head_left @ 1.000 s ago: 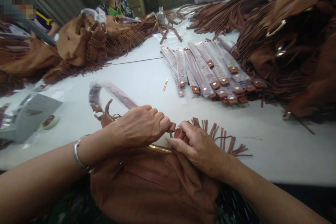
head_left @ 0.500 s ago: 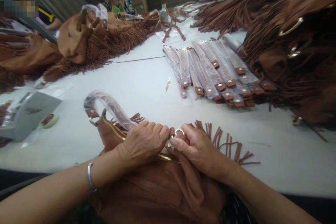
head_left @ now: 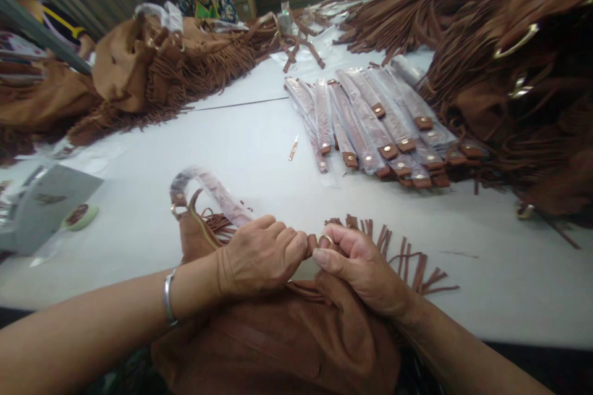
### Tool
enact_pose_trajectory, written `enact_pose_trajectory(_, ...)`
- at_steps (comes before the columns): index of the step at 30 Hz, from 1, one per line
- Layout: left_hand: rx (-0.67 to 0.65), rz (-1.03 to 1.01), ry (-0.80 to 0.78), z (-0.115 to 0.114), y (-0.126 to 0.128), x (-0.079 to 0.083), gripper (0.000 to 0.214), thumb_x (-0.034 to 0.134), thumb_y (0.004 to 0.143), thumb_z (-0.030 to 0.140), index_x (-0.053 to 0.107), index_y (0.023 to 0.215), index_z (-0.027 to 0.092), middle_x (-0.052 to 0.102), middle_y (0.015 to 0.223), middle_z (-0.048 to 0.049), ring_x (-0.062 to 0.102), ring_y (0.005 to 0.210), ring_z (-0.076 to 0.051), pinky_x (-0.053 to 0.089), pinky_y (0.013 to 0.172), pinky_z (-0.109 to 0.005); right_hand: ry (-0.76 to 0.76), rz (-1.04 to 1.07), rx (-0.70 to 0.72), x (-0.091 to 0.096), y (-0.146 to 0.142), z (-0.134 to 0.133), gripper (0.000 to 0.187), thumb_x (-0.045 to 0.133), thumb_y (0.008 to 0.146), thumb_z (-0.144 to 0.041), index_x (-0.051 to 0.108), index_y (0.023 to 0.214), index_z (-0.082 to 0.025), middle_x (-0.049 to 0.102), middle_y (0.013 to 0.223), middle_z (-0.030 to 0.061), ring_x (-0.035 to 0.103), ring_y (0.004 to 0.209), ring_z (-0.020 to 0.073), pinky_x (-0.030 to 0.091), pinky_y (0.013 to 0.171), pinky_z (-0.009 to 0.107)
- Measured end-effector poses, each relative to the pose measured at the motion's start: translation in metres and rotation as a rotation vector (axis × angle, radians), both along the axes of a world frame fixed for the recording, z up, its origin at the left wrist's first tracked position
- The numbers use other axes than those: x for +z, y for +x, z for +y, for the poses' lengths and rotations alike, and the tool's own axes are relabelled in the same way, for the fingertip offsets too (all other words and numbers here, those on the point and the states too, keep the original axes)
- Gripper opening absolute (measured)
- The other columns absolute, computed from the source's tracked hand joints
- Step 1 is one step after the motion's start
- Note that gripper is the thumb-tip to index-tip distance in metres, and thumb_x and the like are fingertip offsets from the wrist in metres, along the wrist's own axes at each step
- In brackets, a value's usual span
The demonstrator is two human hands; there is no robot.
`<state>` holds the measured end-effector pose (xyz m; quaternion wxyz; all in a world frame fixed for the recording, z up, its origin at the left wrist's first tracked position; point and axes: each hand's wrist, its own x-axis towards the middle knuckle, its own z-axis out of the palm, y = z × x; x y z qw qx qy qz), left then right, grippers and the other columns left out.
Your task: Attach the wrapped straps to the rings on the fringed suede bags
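Observation:
A brown suede bag (head_left: 278,339) with fringe (head_left: 403,259) lies at the table's near edge, partly over my lap. Its plastic-wrapped handle (head_left: 208,188) arches up on the left side. My left hand (head_left: 262,256) is closed in a fist around the end of a brown strap tab (head_left: 312,244) at the bag's top. My right hand (head_left: 364,268) pinches a small gold ring (head_left: 327,237) against that same tab. The two hands touch each other just above the bag's top edge.
A row of plastic-wrapped brown straps (head_left: 370,129) lies mid-table on the white table (head_left: 259,142). Piles of fringed bags (head_left: 519,86) fill the right side and the far left (head_left: 152,74). A grey card (head_left: 50,197) and a tape roll (head_left: 78,216) sit left. Other people work at the far side.
The bag's top has folded over, hiding the gold zipper. My hands have closed tighter around the ring and tab. The handle has shifted slightly right.

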<state>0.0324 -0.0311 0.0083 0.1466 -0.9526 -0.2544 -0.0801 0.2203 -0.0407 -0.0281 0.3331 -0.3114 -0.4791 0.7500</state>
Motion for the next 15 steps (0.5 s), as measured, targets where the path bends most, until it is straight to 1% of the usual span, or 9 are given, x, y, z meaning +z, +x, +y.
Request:
enact_pose_trajectory(2,0.092,0.055,-0.11,-0.006,0.0,0.005,0.008,0.04,0.09,0.018,0.044,0.084,0.015,0.051,0.066,0.0005,0.045,0.057,-0.017,0.029,0.058,-0.031,0.068,-0.11,0.012,0.006,0.0,0.001,0.036,0.059,0.081,-0.041,0.037,0.072,-0.014,0.033,0.061,-0.0044,0.027,0.053,0.0055,0.022,0.046,0.018)
enact_pose_trajectory(3,0.144,0.078,-0.224,-0.008,-0.001,0.01,0.008,0.042,0.089,0.021,0.045,0.084,0.016,0.052,0.068,0.0005,0.046,0.059,-0.017,0.03,0.061,-0.031,0.138,-0.185,0.037,0.011,0.0,0.002,0.032,0.057,0.083,-0.038,0.039,0.072,-0.014,0.036,0.062,-0.0037,0.031,0.054,0.0063,0.024,0.048,0.018)
enact_pose_trajectory(6,0.306,0.068,-0.663,-0.008,-0.005,0.026,0.018,0.043,0.09,0.034,0.045,0.083,0.018,0.054,0.07,0.0016,0.049,0.063,-0.015,0.034,0.065,-0.029,0.405,-0.435,0.111,0.03,-0.001,0.004,0.02,0.056,0.085,-0.029,0.045,0.076,-0.014,0.047,0.071,-0.0015,0.042,0.064,0.0092,0.03,0.056,0.021)
enact_pose_trajectory(7,0.328,0.053,-0.771,-0.007,-0.006,0.03,0.022,0.042,0.09,0.039,0.046,0.084,0.019,0.054,0.071,0.0018,0.049,0.065,-0.015,0.034,0.064,-0.028,0.469,-0.484,0.133,0.035,0.0,0.003,0.018,0.055,0.086,-0.029,0.046,0.078,-0.015,0.05,0.075,-0.0014,0.044,0.068,0.01,0.031,0.059,0.021)
enact_pose_trajectory(8,0.327,0.045,-0.839,-0.005,-0.008,0.033,0.024,0.042,0.09,0.042,0.046,0.085,0.019,0.055,0.073,0.0019,0.05,0.066,-0.015,0.034,0.063,-0.026,0.511,-0.512,0.16,0.039,0.0,0.003,0.017,0.053,0.087,-0.029,0.046,0.082,-0.016,0.051,0.078,-0.0016,0.046,0.072,0.0103,0.032,0.062,0.022)
enact_pose_trajectory(9,0.324,0.049,-0.852,-0.004,-0.009,0.035,0.023,0.043,0.09,0.041,0.046,0.085,0.019,0.055,0.073,0.002,0.05,0.066,-0.015,0.034,0.061,-0.025,0.534,-0.524,0.191,0.042,0.001,0.002,0.015,0.051,0.089,-0.03,0.046,0.084,-0.016,0.052,0.081,-0.0019,0.047,0.074,0.0104,0.032,0.063,0.022)
enact_pose_trajectory(12,0.312,0.138,-0.746,-0.003,-0.012,0.037,0.015,0.045,0.089,0.032,0.047,0.082,0.019,0.054,0.072,0.0016,0.05,0.064,-0.015,0.032,0.058,-0.026,0.534,-0.552,0.283,0.041,0.004,-0.002,0.013,0.046,0.092,-0.03,0.045,0.087,-0.018,0.052,0.083,-0.0023,0.047,0.075,0.0104,0.032,0.065,0.023)
enact_pose_trajectory(13,0.303,0.165,-0.714,-0.003,-0.013,0.039,0.017,0.046,0.088,0.033,0.047,0.081,0.018,0.054,0.071,0.0012,0.05,0.064,-0.016,0.032,0.059,-0.026,0.532,-0.57,0.285,0.04,0.005,-0.004,0.013,0.046,0.091,-0.029,0.045,0.086,-0.018,0.052,0.082,-0.0022,0.047,0.075,0.0106,0.032,0.065,0.023)
enact_pose_trajectory(15,0.294,0.197,-0.689,-0.003,-0.015,0.042,0.029,0.043,0.088,0.046,0.047,0.083,0.018,0.054,0.072,-0.0001,0.05,0.064,-0.016,0.034,0.06,-0.027,0.532,-0.578,0.257,0.035,0.004,-0.006,0.014,0.045,0.092,-0.029,0.045,0.085,-0.017,0.052,0.081,-0.0019,0.047,0.075,0.011,0.032,0.065,0.024)
